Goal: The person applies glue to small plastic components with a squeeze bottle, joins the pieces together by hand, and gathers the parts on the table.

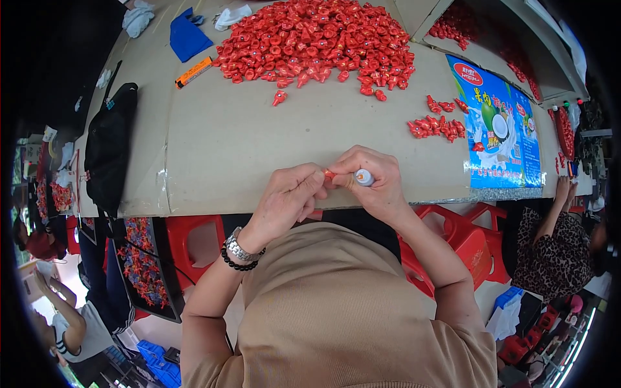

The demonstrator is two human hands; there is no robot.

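My left hand (289,193) is closed in a pinch at the table's near edge, its fingertips on a small red plastic piece (328,175). Touching the same piece are the thumb and finger of my right hand (380,184). My right hand also grips a small white tube (364,177), its round end facing up with an orange spot in the middle. Much of the red piece is hidden by fingers. A large heap of similar red pieces (317,42) lies beyond my hands, and a smaller group (436,128) sits to the right.
An orange box cutter (193,72) and a blue cloth (189,37) lie left of the heap. A black bag (111,145) hangs over the table's left side. A blue printed sheet (501,129) covers the right part. Red stools (456,242) stand below; other people sit nearby.
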